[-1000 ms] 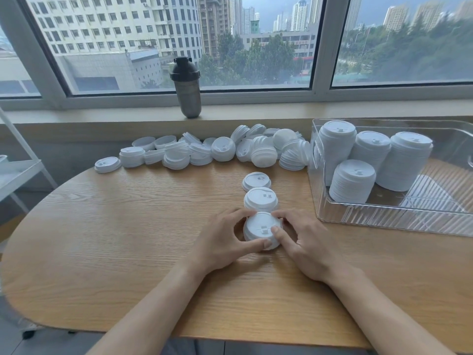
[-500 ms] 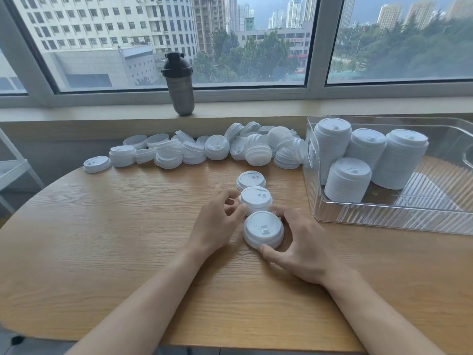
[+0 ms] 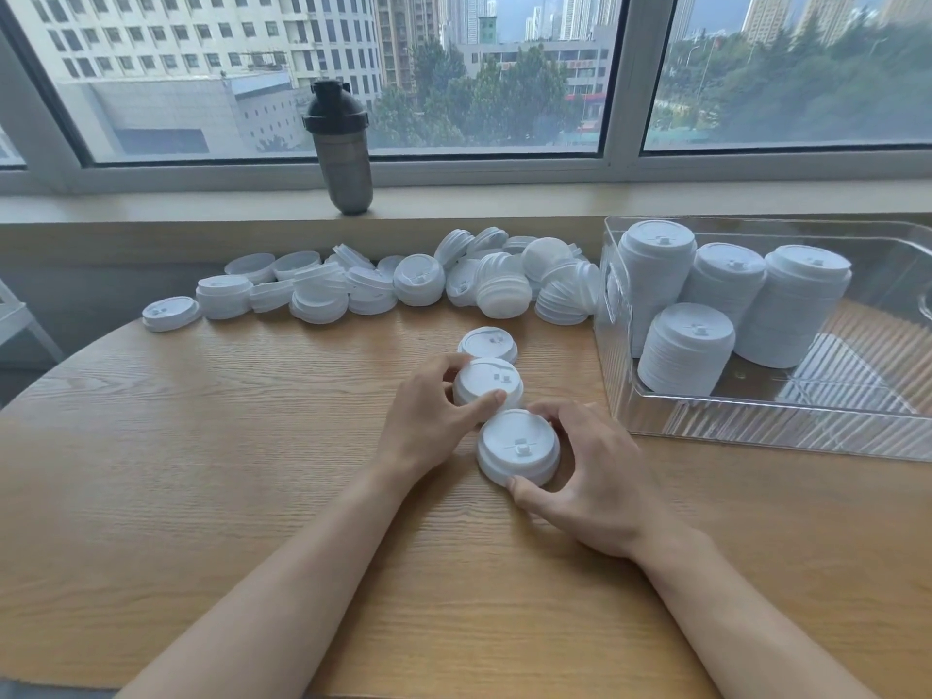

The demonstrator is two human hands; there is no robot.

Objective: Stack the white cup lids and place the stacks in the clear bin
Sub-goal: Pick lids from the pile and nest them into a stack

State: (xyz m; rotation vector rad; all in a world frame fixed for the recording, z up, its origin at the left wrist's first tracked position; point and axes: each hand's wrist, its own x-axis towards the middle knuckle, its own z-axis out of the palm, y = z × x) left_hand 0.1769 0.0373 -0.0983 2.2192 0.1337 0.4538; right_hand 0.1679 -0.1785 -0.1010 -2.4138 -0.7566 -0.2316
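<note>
Three short stacks of white lids sit in a line at the table's middle. My right hand (image 3: 587, 471) grips the nearest stack (image 3: 518, 446), thumb at its front rim and fingers round its far side. My left hand (image 3: 433, 421) pinches the middle stack (image 3: 488, 386) between thumb and fingers. The far lid (image 3: 488, 344) lies untouched behind them. A long heap of loose white lids (image 3: 403, 285) lies along the table's back edge. The clear bin (image 3: 756, 431) at the right holds several tall lid stacks (image 3: 726, 295).
A dark shaker bottle (image 3: 340, 148) stands on the window sill behind the heap. The wooden table (image 3: 201, 471) has a rounded left edge. A white shelf frame (image 3: 20, 320) shows at the far left.
My left hand left the nearest stack and moved forward to take hold of the middle stack. My right hand stayed on the nearest stack.
</note>
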